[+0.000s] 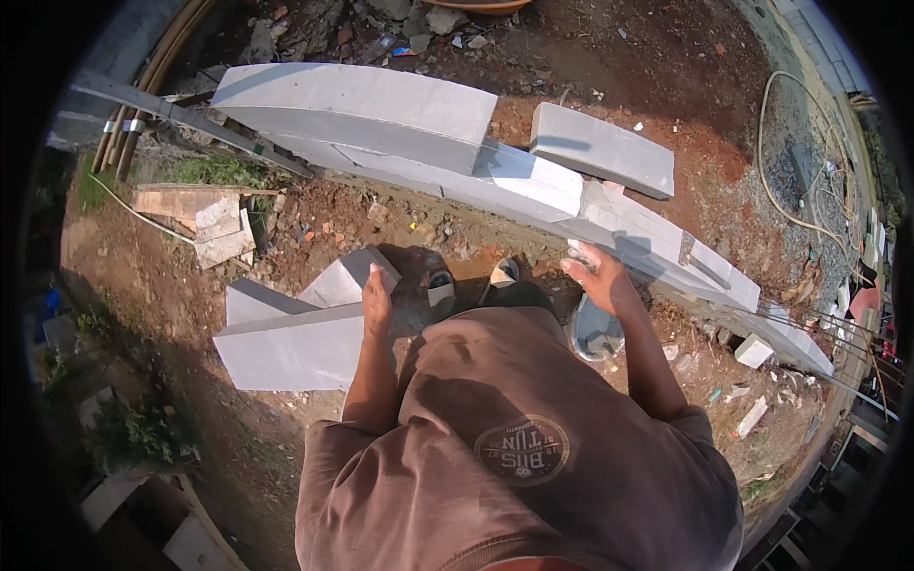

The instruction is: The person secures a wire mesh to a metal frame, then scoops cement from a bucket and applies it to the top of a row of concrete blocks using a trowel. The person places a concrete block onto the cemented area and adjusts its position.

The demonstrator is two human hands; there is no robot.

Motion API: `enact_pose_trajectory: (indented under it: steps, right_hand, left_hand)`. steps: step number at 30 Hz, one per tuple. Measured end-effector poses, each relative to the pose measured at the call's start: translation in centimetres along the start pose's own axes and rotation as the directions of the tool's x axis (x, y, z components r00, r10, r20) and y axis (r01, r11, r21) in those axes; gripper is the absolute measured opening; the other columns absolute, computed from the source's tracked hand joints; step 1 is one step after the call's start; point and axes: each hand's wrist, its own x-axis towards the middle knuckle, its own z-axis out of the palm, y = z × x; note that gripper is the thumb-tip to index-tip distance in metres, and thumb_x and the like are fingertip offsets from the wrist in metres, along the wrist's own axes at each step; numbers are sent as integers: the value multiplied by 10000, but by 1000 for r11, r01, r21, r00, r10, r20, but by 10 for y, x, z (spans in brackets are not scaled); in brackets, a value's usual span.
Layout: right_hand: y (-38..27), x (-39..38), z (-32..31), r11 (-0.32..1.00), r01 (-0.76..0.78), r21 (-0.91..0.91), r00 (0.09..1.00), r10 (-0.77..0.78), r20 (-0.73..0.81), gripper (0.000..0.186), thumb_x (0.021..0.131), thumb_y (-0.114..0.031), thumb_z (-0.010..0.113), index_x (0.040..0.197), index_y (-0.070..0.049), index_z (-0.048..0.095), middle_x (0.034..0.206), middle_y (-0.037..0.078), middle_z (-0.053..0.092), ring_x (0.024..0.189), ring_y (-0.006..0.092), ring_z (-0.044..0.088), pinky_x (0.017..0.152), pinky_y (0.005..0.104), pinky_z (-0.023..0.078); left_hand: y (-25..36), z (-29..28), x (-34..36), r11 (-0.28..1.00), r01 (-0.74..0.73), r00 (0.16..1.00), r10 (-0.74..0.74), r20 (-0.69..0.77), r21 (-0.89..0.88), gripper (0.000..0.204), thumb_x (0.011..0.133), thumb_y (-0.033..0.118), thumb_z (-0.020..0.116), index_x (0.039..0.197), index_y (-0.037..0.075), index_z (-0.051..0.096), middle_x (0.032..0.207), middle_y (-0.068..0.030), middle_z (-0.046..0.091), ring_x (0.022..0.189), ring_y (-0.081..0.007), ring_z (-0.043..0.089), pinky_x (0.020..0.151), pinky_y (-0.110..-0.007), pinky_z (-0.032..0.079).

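My left hand [376, 303] hangs beside a small stack of light grey blocks [295, 352] on the ground at the left. Its fingers look stretched out and hold nothing; whether they touch the nearest block I cannot tell. My right hand [600, 278] is held at the near side of a low wall of grey blocks [409, 171], thumb and fingers apart, pale dust on the fingertips. Nothing shows in it. Below it stands a bucket [597, 331] with grey contents, partly hidden by my arm. One long block [352, 109] sits on top of the wall's left part.
Behind the wall lies a loose block [605, 147] on reddish soil. A hose [764, 157] curves at the far right, by gravel. Broken boards [219, 219] lie at the left, poles [143, 95] at the upper left. A small white block [754, 351] rests near the wall's right end.
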Motion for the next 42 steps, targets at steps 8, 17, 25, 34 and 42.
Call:
enact_pose_trajectory:
  steps: [8, 17, 25, 34, 42]
  right_hand:
    - [122, -97, 125, 896, -413, 162, 908, 419, -2, 617, 825, -454, 610, 1220, 15, 544, 1148, 237, 595, 1052, 342, 594, 918, 381, 441]
    - [209, -219, 185, 673, -537, 509, 685, 700, -204, 694, 832, -438, 626, 1218, 123, 490, 1131, 259, 599, 1076, 301, 589, 905, 347, 452]
    - [277, -268, 171, 550, -545, 633, 545, 806, -232, 621, 828, -425, 629, 1154, 99, 559, 1088, 241, 626, 1024, 295, 616, 889, 351, 461]
    - [450, -269, 151, 510, -568, 646, 338, 860, -382, 587, 845, -379, 604, 1192, 83, 505, 1125, 295, 563, 1073, 386, 550, 913, 427, 433]
    - [623, -194, 163, 359, -631, 687, 355, 922, -155, 533, 821, -377, 588, 1187, -3, 487, 1123, 242, 575, 1086, 393, 540, 948, 488, 391]
  left_hand:
    - [-21, -61, 15, 953, 5, 974, -74, 215, 302, 804, 913, 595, 389, 1268, -126, 425, 1216, -257, 528, 1041, -329, 570, 902, -390, 450]
    - [37, 21, 42, 845, -222, 902, -11, 432, 487, 733, 937, 553, 372, 1253, -103, 466, 1209, -235, 547, 1090, -291, 553, 927, -366, 433]
    - [21, 84, 18, 698, -369, 858, 3, 513, 614, 759, 905, 608, 372, 1269, -49, 476, 1202, -212, 564, 1043, -297, 588, 887, -375, 447]
    - [-78, 109, -77, 344, -111, 914, -333, 231, 933, 713, 881, 599, 410, 1251, -1, 516, 1140, -158, 613, 1003, -262, 608, 772, -355, 451]
    - [-239, 352, -157, 251, -534, 677, -444, 587, 807, 577, 883, 452, 536, 1237, -4, 535, 1119, -190, 621, 1064, -288, 584, 915, -361, 422]
